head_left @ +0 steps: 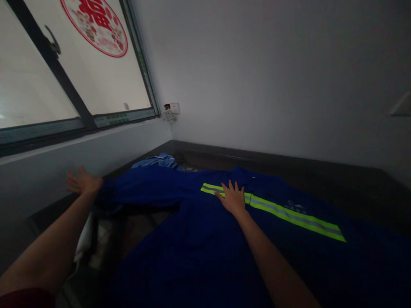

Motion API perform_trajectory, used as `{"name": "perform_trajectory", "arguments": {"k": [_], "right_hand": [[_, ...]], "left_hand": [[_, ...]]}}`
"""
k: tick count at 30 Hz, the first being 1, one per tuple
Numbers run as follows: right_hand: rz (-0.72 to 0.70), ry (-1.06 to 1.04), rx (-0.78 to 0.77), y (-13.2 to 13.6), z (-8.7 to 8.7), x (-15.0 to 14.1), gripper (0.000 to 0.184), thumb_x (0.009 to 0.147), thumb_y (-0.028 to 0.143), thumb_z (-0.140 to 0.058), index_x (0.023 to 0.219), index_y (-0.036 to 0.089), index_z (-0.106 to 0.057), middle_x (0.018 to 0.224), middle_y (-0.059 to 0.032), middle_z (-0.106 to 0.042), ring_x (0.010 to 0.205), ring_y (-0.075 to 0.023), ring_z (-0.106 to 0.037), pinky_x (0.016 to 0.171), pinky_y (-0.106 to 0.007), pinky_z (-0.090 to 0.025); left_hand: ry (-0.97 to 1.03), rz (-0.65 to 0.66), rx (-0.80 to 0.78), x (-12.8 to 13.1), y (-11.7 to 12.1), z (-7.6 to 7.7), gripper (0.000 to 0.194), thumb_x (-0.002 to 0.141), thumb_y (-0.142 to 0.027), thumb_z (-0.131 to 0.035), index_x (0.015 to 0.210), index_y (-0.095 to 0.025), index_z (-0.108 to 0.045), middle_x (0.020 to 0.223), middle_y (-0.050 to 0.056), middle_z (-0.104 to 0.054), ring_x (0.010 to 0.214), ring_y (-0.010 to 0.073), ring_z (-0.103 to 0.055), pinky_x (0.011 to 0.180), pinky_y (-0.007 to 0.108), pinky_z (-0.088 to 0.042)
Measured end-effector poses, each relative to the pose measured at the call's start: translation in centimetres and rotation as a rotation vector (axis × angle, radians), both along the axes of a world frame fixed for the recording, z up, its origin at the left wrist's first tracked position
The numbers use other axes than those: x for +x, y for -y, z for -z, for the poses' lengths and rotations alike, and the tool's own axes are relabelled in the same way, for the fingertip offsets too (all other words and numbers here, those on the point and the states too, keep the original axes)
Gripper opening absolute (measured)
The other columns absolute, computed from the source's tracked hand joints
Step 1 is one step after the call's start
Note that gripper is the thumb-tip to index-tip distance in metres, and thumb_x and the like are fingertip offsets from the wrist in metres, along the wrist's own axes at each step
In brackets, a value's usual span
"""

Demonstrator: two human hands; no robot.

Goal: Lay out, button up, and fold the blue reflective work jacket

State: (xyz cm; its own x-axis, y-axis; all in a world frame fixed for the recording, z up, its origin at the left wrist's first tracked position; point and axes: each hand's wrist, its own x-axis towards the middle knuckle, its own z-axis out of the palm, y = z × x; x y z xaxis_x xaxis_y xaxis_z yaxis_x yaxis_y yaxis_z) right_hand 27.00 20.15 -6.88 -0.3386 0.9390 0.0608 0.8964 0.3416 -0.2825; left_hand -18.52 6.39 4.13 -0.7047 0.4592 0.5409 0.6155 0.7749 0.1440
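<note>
1 head cam, facing fwd & down, close above garment (199,239)

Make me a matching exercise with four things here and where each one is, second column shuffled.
Things
1. Left hand
2. Right hand
3. Round sticker
4. Socket

Places
A. On the window glass
B. Over the yellow-green stripe of the blue jacket
C. On the wall, near the corner
D. At the end of the jacket's sleeve

Pairs: 1-D, 2-B, 3-A, 4-C
</note>
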Motion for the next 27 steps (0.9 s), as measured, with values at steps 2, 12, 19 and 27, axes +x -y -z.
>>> {"name": "perform_trajectory", "arguments": {"k": [2,12,19,27], "right_hand": [[0.0,0.007,-0.014,0.0,-0.1,0.0,0.078,0.085,0.071,-0.015,0.145,0.024,-0.031,0.154,-0.0106,-0.018,0.141,-0.0334,-0.005,0.109,-0.056,-0.001],[-0.007,-0.023,-0.003,0.2,-0.2,0.1,0.078,0.085,0.071,-0.016,0.144,0.023,-0.033,0.154,-0.0116,-0.02,0.141,-0.0337,-0.007,0.108,-0.057,-0.001],[-0.014,-0.056,0.037,0.0,0.3,0.2,0.078,0.084,0.072,-0.019,0.143,0.023,-0.036,0.153,-0.0126,-0.021,0.141,-0.0347,-0.008,0.108,-0.058,-0.001],[-0.056,-0.093,0.229,2.1,-2.1,0.4,0.055,0.094,0.053,-0.03,0.134,0.019,-0.047,0.138,-0.0129,-0.047,0.13,-0.028,-0.033,0.107,-0.048,-0.02]], "left_hand": [[0.114,0.051,0.054,1.6,-2.6,-0.2,0.045,0.088,-0.025,-0.051,0.13,-0.011,-0.042,0.147,0.019,-0.028,0.133,0.037,-0.026,0.096,0.066,-0.029],[0.132,0.919,-0.474,20.7,-12.5,10.0,0.049,0.094,-0.044,-0.029,0.141,-0.034,-0.034,0.15,0.003,-0.032,0.14,0.0279,-0.022,0.109,0.059,-0.014],[0.163,0.884,-0.485,20.0,-12.8,12.4,0.054,0.093,-0.052,-0.023,0.145,-0.038,-0.023,0.154,0.001,-0.02,0.142,0.0279,-0.015,0.108,0.059,-0.017],[0.087,0.959,-0.508,20.7,-12.8,11.9,0.049,0.094,-0.042,-0.025,0.141,-0.032,-0.034,0.15,0.005,-0.032,0.138,0.0305,-0.027,0.103,0.068,-0.018]]}}
